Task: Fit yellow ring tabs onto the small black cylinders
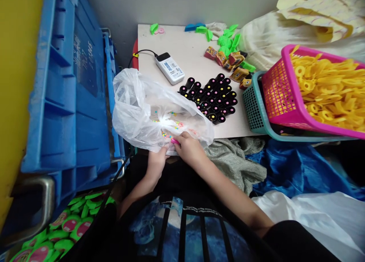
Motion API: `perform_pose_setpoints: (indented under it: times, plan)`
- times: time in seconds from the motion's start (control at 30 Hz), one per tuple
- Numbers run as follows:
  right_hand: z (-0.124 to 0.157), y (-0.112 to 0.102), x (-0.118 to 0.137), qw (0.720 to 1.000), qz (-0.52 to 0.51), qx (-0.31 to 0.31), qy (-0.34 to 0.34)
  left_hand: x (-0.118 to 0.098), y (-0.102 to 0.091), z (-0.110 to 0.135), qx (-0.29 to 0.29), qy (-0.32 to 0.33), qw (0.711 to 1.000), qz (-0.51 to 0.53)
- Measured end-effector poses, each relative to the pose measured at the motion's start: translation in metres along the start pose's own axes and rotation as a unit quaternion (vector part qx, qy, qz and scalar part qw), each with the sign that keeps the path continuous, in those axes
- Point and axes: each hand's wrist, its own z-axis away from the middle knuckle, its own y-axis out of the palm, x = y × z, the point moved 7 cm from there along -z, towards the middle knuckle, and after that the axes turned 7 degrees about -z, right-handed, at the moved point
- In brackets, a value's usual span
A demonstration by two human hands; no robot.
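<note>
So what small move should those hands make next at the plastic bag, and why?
Probably lift the pink piece clear of the plastic bag: the right hand pinches it at the bag's edge, while the left hand holds the bag beside it.

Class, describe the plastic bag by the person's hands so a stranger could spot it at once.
Start at the white table beside the big blue crate. On its near left corner, left of the cluster of black tubes, lies a crumpled plastic bag, with the left hand and right hand at its near edge. Only this bag shows small coloured beads inside.
</note>
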Motion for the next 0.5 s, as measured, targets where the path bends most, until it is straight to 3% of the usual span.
perform_pose_setpoints:
  times: [0.3, 0.5]
  plan:
    - [-0.007, 0.010, -0.010, 0.991, -0.109, -0.079, -0.013, 0.000, -0.005, -0.002, -0.004, 0.043, 0.999, -0.024]
    - [-0.009, 0.008, -0.010, 0.982, -0.155, -0.099, -0.049, -0.015, -0.008, 0.000, -0.002, 0.197, 0.975, -0.098]
